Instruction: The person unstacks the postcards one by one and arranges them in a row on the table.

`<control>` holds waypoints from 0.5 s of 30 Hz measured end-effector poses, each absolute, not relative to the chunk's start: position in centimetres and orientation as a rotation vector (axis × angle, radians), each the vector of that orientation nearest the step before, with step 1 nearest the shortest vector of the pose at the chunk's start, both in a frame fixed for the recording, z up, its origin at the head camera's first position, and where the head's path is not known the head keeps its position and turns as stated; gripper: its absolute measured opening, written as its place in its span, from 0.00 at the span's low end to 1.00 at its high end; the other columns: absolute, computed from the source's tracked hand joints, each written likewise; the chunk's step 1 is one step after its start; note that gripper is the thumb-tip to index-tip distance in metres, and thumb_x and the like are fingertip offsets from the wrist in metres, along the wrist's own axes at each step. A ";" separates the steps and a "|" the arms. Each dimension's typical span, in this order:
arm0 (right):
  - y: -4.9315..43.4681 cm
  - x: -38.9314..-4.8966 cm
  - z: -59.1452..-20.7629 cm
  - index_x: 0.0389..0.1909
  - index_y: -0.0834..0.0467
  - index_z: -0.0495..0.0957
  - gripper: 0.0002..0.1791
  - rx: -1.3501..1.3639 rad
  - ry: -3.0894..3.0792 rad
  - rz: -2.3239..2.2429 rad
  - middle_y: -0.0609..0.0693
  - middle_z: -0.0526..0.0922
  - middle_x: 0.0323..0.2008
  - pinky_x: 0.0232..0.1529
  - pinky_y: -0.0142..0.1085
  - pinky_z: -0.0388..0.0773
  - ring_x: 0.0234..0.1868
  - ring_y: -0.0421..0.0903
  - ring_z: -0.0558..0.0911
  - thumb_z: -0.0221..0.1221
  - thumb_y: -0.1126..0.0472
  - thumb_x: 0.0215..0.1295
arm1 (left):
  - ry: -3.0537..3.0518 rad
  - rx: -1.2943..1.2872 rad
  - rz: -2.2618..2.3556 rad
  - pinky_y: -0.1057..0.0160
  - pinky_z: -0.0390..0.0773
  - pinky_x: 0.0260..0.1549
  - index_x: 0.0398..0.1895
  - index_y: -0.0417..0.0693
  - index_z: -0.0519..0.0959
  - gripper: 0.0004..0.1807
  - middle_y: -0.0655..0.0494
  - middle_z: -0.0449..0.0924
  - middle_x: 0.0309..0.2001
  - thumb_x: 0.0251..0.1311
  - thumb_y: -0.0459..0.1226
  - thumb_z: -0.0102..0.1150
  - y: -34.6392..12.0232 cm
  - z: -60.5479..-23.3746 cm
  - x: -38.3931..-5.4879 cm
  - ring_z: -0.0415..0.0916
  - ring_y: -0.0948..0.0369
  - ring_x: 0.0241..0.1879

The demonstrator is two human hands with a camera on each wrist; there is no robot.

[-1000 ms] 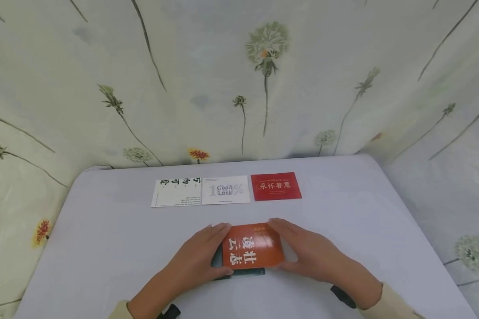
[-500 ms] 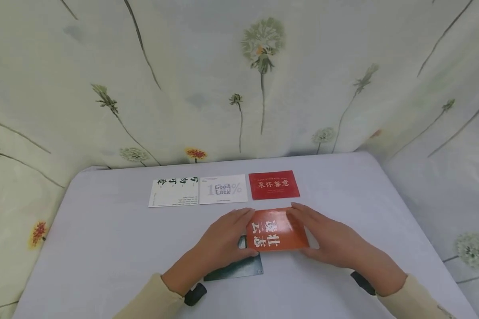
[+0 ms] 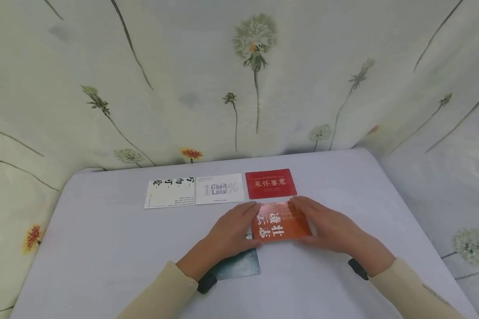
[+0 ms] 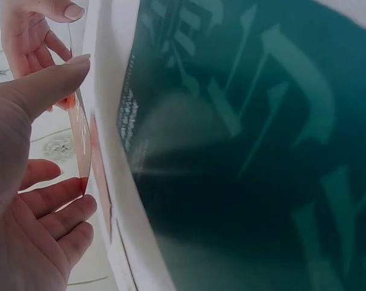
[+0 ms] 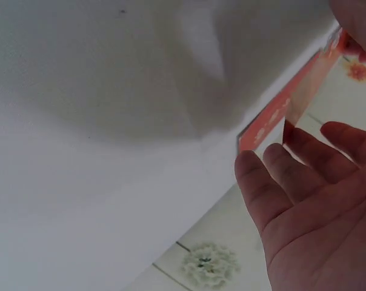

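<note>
Both hands hold an orange card [image 3: 281, 221] with white characters by its opposite short edges. My left hand [image 3: 231, 232] grips the left edge, thumb at the near corner and fingers at the far one. At the right edge, my right hand [image 3: 331, 228] grips it in the same way. The wrist views show the orange card [image 4: 81, 139] edge-on between the fingers. Just beyond it on the table lies a red card [image 3: 270, 184] with pale characters. A dark teal card [image 3: 239, 266] lies nearer, partly hidden under my left hand and wrist.
Left of the red card, a white "Good Luck" card [image 3: 219, 188] and a white card with black characters [image 3: 169, 193] continue the row. The white-covered table [image 3: 104, 248] ends at the back against a curtain [image 3: 175, 66] printed with dandelions.
Both hands have carried the orange card right and away from the body, close to the red card. More of the teal card now shows. The head view has shifted slightly.
</note>
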State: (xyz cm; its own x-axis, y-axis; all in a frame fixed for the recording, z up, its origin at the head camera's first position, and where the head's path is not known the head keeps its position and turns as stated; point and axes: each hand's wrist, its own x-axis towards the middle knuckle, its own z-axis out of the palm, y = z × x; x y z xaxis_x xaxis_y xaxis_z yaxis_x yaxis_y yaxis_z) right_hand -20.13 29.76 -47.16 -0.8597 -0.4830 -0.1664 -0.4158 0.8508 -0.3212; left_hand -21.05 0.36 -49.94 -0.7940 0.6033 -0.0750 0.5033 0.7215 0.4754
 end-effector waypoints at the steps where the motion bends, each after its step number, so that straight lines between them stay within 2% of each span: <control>1: 29.8 -20.3 -47.3 0.81 0.53 0.59 0.56 -0.683 2.785 -0.405 0.54 0.67 0.75 0.45 0.41 0.89 0.73 0.54 0.69 0.79 0.47 0.54 | 2.702 0.878 0.647 0.51 0.72 0.69 0.83 0.52 0.57 0.59 0.55 0.63 0.78 0.52 0.53 0.80 0.4 -50.1 -21.1 0.62 0.55 0.75; 15: 30.2 -21.3 -49.7 0.81 0.52 0.59 0.58 -0.648 2.760 -0.406 0.53 0.68 0.75 0.48 0.42 0.88 0.74 0.53 0.68 0.80 0.46 0.52 | 2.722 0.844 0.577 0.51 0.73 0.69 0.82 0.52 0.59 0.57 0.53 0.65 0.77 0.51 0.52 0.81 1.4 -51.3 -21.6 0.63 0.54 0.74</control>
